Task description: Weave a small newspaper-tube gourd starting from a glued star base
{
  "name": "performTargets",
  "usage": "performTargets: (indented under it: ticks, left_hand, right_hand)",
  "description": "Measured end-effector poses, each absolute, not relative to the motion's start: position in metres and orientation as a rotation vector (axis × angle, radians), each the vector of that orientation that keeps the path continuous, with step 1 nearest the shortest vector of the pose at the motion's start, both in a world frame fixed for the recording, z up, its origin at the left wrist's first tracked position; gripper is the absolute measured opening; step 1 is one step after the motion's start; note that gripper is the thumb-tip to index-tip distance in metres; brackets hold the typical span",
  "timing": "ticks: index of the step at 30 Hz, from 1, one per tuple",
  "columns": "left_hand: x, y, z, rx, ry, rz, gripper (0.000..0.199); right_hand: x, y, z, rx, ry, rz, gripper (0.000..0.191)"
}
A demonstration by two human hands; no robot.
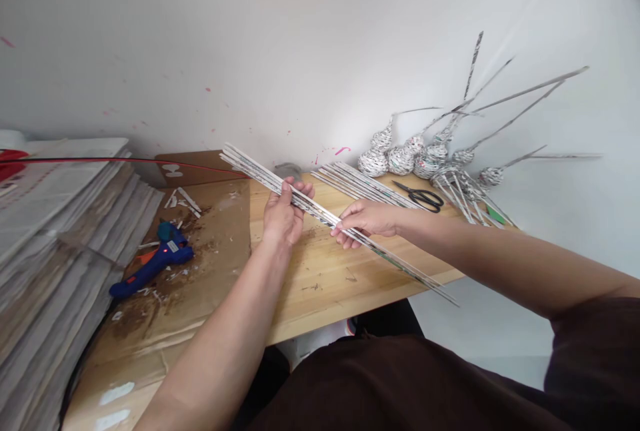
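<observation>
A bundle of thin rolled-newspaper sticks (260, 176) slants across in front of me, above the wooden table (300, 311). My left hand (285, 211) grips the bundle near its middle, thumb on top. Farther down its length, my right hand (363, 221) pinches the sticks between thumb and fingers. Their lower right ends fan out thinly past the table's front edge. Behind my hands, more newspaper sticks (345, 181) lie side by side on the table. Black-handled scissors (425, 197) rest next to them.
Woven paper gourd shapes (373, 163) with long stick ends stand at the back right against the wall. On the left, a blue glue gun (155, 264) lies on stained cardboard (220, 271) among paper scraps. A tall tied newspaper stack (65, 244) fills the far left.
</observation>
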State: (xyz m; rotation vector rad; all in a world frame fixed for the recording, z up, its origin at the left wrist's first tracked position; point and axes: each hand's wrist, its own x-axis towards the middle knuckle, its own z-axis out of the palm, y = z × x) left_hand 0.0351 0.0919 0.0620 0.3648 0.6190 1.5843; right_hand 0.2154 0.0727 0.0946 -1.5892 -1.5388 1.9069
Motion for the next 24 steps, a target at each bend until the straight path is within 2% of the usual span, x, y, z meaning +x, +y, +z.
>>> performTargets:
  ticks: [24]
  left_hand:
    - [0.0356,0.0906,0.0606,0.39,0.585,1.592,0.016]
  right_hand:
    - [0.2131,0.0738,0.0869,-1.607,-1.503,1.878,0.012]
